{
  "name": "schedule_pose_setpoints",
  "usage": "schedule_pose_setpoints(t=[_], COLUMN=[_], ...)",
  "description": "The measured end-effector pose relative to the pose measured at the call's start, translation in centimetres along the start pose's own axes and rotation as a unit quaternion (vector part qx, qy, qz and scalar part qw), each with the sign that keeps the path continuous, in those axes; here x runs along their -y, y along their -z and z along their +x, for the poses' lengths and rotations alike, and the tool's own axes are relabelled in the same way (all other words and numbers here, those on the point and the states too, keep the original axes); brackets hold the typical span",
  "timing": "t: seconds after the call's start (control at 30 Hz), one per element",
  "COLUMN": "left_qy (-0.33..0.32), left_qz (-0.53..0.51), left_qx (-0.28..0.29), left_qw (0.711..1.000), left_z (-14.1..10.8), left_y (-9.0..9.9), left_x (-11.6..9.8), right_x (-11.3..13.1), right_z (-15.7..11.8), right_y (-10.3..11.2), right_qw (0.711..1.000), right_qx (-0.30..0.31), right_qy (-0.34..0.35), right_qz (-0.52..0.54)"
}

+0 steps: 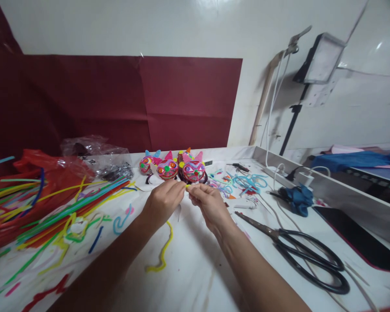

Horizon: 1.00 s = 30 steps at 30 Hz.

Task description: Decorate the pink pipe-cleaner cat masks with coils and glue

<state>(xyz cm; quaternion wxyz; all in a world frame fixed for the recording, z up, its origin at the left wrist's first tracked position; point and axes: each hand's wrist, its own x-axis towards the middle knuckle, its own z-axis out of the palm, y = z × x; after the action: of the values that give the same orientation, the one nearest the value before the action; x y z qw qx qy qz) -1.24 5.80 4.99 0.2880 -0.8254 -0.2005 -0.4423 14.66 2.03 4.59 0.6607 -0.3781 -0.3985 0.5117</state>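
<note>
My left hand (164, 200) and my right hand (205, 203) meet over the middle of the white table (188, 268). Both pinch a yellow pipe cleaner (163, 249) at its top end between thumb and fingers. The rest of it hangs down in a wavy line under my left wrist onto the table. Just beyond my fingertips stand three small pink craft cat faces (178, 167) made of coloured pipe cleaners, side by side.
Large black scissors (299, 251) lie right of my right arm. Loose coloured pipe cleaners (68, 208) and a red plastic bag (35, 173) fill the left. Cut scraps (240, 182), a blue cloth (297, 197), a dark phone (354, 236) and a lamp stand (292, 117) sit at right.
</note>
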Motion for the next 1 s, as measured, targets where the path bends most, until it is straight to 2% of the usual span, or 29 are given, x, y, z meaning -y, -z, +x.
schedule_pose_setpoints(t=[0.1,0.3,0.43,0.6,0.73,0.8,0.87,1.0], left_qy=[-0.025,-0.013,-0.012,0.065,0.114,0.162,0.238,0.380], left_qz=[0.004,0.001,-0.008,-0.077,-0.136,-0.179,-0.232,-0.362], left_qx=[-0.024,0.017,0.007,-0.037,-0.037,-0.027,-0.011,-0.003], left_qw=[0.999,1.000,1.000,0.994,0.983,0.970,0.943,0.851], left_z=[0.1,0.0,0.1,0.3,0.2,0.3,0.5,1.0], left_y=[0.0,0.0,0.0,-0.2,-0.4,-0.4,-0.3,-0.1], left_x=[-0.1,-0.4,-0.6,-0.8,-1.0,-1.1,-1.3,-1.6], right_x=[0.2,0.4,0.6,0.3,-0.3,-0.4,-0.5,-0.4], right_z=[0.0,0.1,0.0,0.1,0.2,0.3,0.3,0.2], right_y=[0.1,0.6,0.7,0.5,0.5,0.5,0.5,0.4], right_qw=[0.999,0.997,0.996,0.999,1.000,1.000,1.000,1.000], right_qx=[-0.002,0.023,0.035,0.030,0.020,0.015,0.011,0.016], right_qy=[0.011,0.036,0.038,0.006,0.002,0.005,0.007,0.021], right_qz=[-0.030,-0.069,-0.068,-0.030,-0.009,0.000,0.005,-0.004])
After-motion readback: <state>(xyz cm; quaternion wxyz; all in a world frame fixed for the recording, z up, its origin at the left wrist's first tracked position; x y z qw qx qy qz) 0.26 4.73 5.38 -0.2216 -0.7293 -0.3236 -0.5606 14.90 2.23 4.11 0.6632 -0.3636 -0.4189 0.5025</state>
